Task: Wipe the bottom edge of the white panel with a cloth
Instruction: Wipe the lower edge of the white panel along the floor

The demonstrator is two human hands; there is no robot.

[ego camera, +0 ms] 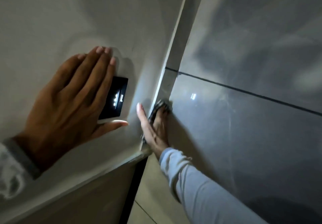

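Observation:
The white panel [73, 14] fills the left of the view, tilted. Its edge [167, 63] runs down beside grey tiles. My left hand [69, 98] lies flat on the panel, fingers together, holding nothing. My right hand [155, 129] presses a dark patterned cloth [161, 106] against the panel's edge, thumb on the white face and fingers behind the edge. Most of the cloth is hidden under the fingers.
A black rectangular plate with small lit symbols [115, 100] sits on the panel, partly under my left fingers. Glossy grey tiles [252, 101] with a dark grout line fill the right. A dark gap [134, 185] and beige floor tiles [151, 189] lie below the panel's corner.

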